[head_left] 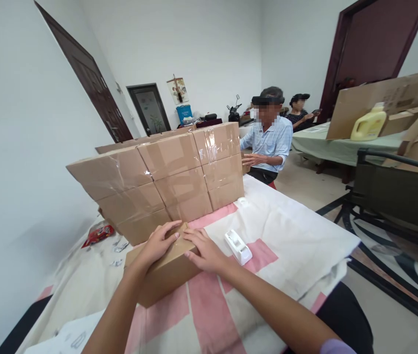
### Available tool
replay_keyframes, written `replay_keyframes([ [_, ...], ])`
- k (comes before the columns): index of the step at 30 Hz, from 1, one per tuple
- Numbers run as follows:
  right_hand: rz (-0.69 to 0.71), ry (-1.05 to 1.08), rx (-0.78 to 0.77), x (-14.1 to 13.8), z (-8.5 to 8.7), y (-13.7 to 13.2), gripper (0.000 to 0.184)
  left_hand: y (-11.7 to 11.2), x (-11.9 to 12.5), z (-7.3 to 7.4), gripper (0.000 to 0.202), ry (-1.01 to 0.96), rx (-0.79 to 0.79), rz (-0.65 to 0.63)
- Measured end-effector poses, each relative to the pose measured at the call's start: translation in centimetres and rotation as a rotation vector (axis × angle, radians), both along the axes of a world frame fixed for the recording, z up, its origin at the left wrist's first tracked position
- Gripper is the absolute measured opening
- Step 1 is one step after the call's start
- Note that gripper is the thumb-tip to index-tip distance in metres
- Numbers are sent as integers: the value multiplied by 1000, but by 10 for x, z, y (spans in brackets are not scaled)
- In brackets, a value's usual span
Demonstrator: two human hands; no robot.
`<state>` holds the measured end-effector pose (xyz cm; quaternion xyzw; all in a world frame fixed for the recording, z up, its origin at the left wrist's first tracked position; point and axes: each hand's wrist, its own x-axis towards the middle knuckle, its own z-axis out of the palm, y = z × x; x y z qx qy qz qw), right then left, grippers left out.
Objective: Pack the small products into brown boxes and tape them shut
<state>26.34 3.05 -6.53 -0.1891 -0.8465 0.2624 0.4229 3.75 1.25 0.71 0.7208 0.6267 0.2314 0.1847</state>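
A brown cardboard box (174,270) lies on the cloth-covered table in front of me. My left hand (159,243) rests on its top, fingers stretched out and pointing right. Against the top near the right end, my right hand (205,250) lies with its fingers extended and its thumb on the near edge. The fingertips of both hands come close together over the box top. To the right of the box stands a white tape dispenser (238,247). Right behind the box rises a stack of taped cardboard boxes (179,179).
A red packet (98,234) lies left of the stack. Beyond the table's far side sits a person in a light blue shirt (271,137), one hand by the stack. Another table (312,140) at right holds a yellow jug (369,123). A dark folding chair (396,196) stands nearer.
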Motion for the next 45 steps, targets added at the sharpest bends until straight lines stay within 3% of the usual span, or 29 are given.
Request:
replay_keyframes([
  [6,-31,59,153,-1,-29,3,63,-4,-5,4,63,-30,-41,-111],
  [13,15,139,2,-6,-53,8,110,-9,1,8,52,-42,-41,-199],
  [25,7,120,14,-6,-52,5,108,-16,6,11,51,-12,-33,-229],
  [45,11,163,32,-6,-48,5,102,-11,4,5,43,23,5,-207],
])
